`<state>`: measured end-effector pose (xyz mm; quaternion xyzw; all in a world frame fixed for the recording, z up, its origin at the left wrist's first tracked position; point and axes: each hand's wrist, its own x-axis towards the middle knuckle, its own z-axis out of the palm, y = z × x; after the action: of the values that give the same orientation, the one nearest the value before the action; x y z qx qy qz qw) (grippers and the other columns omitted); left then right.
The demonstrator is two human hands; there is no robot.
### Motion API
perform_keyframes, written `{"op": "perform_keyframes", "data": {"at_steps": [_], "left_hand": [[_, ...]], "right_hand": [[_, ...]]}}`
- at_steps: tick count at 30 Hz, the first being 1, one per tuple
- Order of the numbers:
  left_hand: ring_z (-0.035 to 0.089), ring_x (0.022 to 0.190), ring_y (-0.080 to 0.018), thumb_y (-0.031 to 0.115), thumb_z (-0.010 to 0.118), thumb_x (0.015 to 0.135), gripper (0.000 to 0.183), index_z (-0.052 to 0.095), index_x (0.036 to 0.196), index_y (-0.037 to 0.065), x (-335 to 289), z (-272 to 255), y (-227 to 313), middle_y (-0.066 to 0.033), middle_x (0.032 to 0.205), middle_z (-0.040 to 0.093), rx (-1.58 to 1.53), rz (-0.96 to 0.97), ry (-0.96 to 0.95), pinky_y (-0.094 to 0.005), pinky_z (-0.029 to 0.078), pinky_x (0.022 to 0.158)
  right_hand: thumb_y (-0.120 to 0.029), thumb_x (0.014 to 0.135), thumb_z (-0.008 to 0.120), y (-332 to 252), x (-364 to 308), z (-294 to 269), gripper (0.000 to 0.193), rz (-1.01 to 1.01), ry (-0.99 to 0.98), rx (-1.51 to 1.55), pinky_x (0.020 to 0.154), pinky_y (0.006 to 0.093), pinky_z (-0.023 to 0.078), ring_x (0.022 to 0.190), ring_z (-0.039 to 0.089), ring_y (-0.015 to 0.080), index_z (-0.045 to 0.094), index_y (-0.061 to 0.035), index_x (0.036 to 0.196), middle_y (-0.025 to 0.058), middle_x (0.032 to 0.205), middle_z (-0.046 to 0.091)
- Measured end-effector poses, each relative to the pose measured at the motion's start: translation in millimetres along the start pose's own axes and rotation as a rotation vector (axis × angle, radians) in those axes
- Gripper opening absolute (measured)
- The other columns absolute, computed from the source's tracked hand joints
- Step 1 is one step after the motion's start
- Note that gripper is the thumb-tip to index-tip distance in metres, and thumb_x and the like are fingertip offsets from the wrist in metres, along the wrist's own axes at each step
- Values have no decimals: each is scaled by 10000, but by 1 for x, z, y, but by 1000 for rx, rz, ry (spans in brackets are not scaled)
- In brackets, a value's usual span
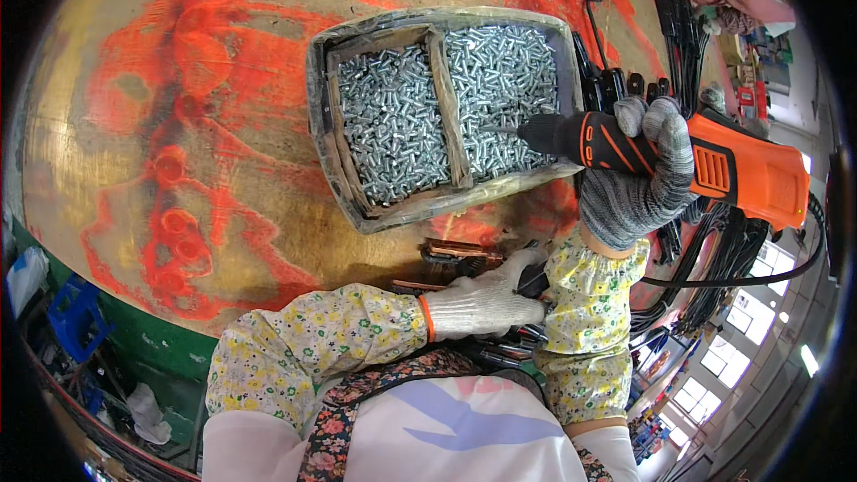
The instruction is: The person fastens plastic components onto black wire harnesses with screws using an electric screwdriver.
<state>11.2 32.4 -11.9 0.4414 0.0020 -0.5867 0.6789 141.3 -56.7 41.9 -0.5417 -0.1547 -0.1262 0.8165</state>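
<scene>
My right hand [652, 161], in a grey striped glove, is wrapped round an orange and black power screwdriver [714, 165]. The tool lies nearly level, and its bit points left over the right compartment of a divided tray [370, 219]. Small silver screws [500, 71] fill that compartment, and more screws [393, 116] lie in the left one. Below the tray, my left hand [486, 303], in a white knit glove with an orange cuff, is closed on a black part [533, 281]. My right sleeve partly hides that part and the fingertips.
The worktop [250, 98] is tan with red-orange paint wear. Copper-coloured metal pieces [460, 254] lie beside my left hand. Bundles of black cables [696, 254] hang at the right, and the tool's cord [759, 281] loops there. A blue plastic stool [79, 317] stands at lower left.
</scene>
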Motion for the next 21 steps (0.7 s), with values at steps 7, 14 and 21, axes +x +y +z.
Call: {"op": "perform_keyframes", "data": {"at_steps": [7,14,21], "left_hand": [[461,469,-89,379,664,732,899,196,1466,156,-7,0,12,-6,664,524,60,-42,23,-251,376,441],[478,490,-101,365,661,731,895,197,1462,139,1,0,1,-23,718,541,10,-17,2,-263,404,466],[495,513,-113,346,665,726,906,189,1460,110,2,2,0,-35,745,556,50,36,22,-273,430,485]], "right_hand": [[-161,870,605,-17,-3,-21,137,140,-8,51,737,334,466,819,519,194,636,-28,882,61,901,572],[-167,847,634,-5,-5,-26,119,-8,34,-68,726,333,471,842,529,203,660,-59,886,70,918,584],[-132,842,624,-14,-2,-19,183,24,-37,32,713,317,457,815,526,196,634,-45,1002,68,900,599]]}}
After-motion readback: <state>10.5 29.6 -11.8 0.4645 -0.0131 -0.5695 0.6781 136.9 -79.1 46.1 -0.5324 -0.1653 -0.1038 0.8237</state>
